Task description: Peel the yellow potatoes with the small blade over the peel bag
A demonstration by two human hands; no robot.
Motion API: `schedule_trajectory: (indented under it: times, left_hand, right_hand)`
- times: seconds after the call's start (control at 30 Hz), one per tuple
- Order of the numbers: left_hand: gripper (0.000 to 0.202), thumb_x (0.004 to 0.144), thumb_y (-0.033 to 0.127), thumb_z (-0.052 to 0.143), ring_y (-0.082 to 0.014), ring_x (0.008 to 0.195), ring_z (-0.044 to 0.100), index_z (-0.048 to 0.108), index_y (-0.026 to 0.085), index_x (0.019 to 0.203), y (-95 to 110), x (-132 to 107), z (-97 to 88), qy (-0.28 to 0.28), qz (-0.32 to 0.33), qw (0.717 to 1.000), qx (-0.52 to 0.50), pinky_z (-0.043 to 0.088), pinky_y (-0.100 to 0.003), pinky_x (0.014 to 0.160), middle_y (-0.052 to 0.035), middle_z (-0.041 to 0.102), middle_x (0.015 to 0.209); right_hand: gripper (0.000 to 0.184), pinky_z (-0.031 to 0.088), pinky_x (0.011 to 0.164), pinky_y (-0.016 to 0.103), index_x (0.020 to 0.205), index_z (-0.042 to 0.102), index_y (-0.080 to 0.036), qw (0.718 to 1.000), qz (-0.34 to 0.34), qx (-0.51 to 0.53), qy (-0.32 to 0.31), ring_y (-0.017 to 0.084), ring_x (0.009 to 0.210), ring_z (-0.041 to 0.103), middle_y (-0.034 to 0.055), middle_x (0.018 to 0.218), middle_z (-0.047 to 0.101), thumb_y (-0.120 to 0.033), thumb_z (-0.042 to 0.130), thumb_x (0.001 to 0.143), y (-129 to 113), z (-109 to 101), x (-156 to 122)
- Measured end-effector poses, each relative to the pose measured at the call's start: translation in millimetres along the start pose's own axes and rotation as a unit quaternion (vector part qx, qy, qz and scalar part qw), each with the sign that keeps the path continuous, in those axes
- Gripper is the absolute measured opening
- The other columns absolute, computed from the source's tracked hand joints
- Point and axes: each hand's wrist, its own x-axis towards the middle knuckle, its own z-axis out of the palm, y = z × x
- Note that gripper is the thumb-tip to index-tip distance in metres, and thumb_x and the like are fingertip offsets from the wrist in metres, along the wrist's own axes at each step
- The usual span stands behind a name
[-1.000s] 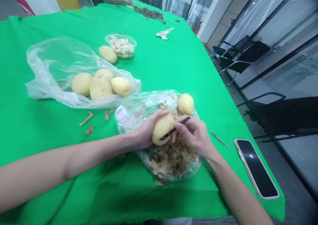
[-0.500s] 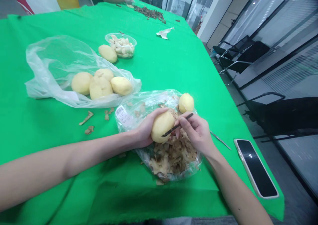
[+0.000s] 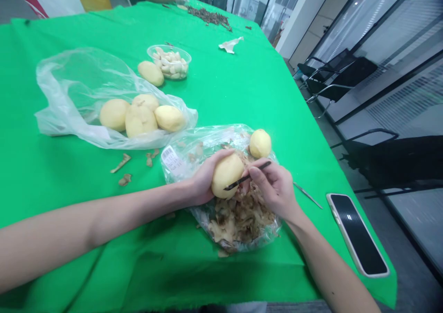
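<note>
Left hand clasps the potato; right hand pinches a thin dark tool over it. Strokes should stay shallow, the potato steady.

No words or numbers could be read. A white label stood at the left edge of the clear plastic bag on the table, with a barcode at its far end and small, blurred print.
</note>
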Motion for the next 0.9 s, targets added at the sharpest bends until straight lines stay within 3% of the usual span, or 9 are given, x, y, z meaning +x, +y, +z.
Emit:
schedule_trajectory:
  times: [0.23, 0.47, 0.67, 0.9]
  left_hand:
    - [0.051, 0.086, 0.052, 0.039, -0.0185, 0.048, 0.061, 0.065, 0.013, 0.066, 0.0, -0.4, -0.3, -0.046, 0.005, 0.999, 0.011, 0.040, -0.026, 0.045, -0.0101, 0.065, 0.053]
    - [0.052, 0.087, 0.050, 0.039, -0.0175, 0.044, 0.060, 0.064, 0.013, 0.060, -0.2, -0.5, 1.7, -0.013, -0.010, 1.000, 0.008, 0.040, -0.025, 0.043, -0.0091, 0.064, 0.050]
    - [0.058, 0.091, 0.047, 0.034, -0.0169, 0.042, 0.060, 0.063, 0.012, 0.055, 2.3, -1.9, 4.2, -0.020, -0.017, 1.000, 0.012, 0.039, -0.024, 0.041, -0.0096, 0.062, 0.047]
    - [0.046, 0.088, 0.046, 0.044, -0.0150, 0.039, 0.056, 0.062, 0.014, 0.060, 2.3, -3.5, 8.0, 0.062, -0.026, 0.998, 0.002, 0.038, -0.023, 0.040, -0.0063, 0.061, 0.046]
  right_hand:
    - [0.022, 0.052, 0.054, 0.028, 0.085, 0.064, -0.022, 0.999, -0.025, -0.030, -0.019, 0.015, 0.052, 0.067, -0.0021, 0.057, 0.068, -0.035, 0.051, 0.097, 0.3, -0.4, -0.1]
    - [0.022, 0.051, 0.054, 0.027, 0.082, 0.064, -0.022, 0.997, -0.031, -0.056, -0.042, 0.015, 0.055, 0.068, -0.0006, 0.060, 0.070, -0.033, 0.051, 0.097, 1.4, -1.6, -0.2]
    - [0.023, 0.050, 0.051, 0.026, 0.080, 0.061, -0.021, 0.995, -0.049, -0.075, -0.052, 0.014, 0.051, 0.065, -0.0003, 0.059, 0.070, -0.033, 0.050, 0.097, 1.6, -0.5, 1.3]
    - [0.019, 0.050, 0.053, 0.027, 0.078, 0.059, -0.022, 0.992, -0.063, -0.086, -0.064, 0.014, 0.052, 0.065, -0.0004, 0.061, 0.071, -0.024, 0.052, 0.095, 0.7, -1.8, 2.1]
